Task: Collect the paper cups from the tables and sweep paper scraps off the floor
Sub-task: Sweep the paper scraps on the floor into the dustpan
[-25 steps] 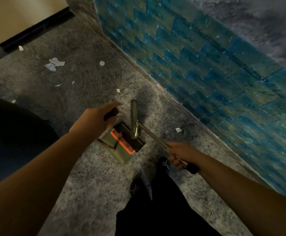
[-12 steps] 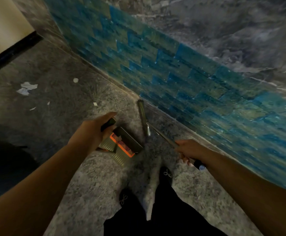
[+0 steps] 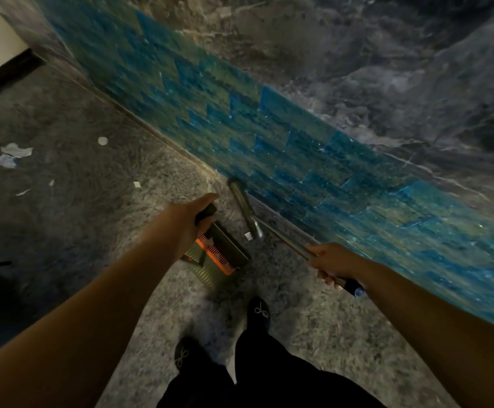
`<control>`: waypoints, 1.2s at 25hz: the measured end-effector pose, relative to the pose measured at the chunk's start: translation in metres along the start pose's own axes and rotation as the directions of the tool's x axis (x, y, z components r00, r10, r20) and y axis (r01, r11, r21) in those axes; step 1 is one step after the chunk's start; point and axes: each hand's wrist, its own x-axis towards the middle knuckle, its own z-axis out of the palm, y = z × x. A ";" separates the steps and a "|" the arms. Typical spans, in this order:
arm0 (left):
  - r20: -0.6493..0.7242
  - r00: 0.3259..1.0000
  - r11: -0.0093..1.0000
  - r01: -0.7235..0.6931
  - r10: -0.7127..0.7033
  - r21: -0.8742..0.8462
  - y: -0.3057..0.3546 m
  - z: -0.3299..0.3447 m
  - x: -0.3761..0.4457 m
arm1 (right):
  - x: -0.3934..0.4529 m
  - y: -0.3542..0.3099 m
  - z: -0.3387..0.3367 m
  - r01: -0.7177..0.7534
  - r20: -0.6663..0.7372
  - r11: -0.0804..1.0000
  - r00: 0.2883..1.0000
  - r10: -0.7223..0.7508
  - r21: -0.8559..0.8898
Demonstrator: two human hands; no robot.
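Head view: sweeping by the tiled wall

I saw a paper scrap (image 3: 249,236) on the floor (image 3: 92,231), touching the broom head (image 3: 244,206) at the blue tiled wall's (image 3: 269,128) foot, beside the dustpan (image 3: 219,257). My left hand (image 3: 185,219) gripped the dustpan's black handle; my right hand (image 3: 332,262) was curled around the broom's pole. More scraps (image 3: 12,154) lay toward the floor's left edge.
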 end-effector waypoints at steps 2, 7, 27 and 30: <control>-0.005 1.000 0.999 0.019 -0.019 -0.030 0.003 0.004 0.008 | 0.014 0.010 -0.011 0.004 0.017 0.999 1.000 -0.003 -0.034; 0.009 0.998 0.994 0.055 -0.054 -0.097 0.000 0.004 0.021 | 0.042 0.029 -0.023 0.014 0.029 0.996 1.000 -0.012 -0.086; -0.014 0.991 0.991 0.131 -0.131 0.016 -0.003 0.012 -0.006 | 0.018 0.019 -0.011 -0.136 0.194 0.892 0.979 0.056 0.430; 0.008 0.988 0.988 0.153 -0.153 -0.033 -0.008 0.010 -0.008 | 0.006 0.010 -0.005 -0.064 0.137 0.941 0.990 0.019 0.331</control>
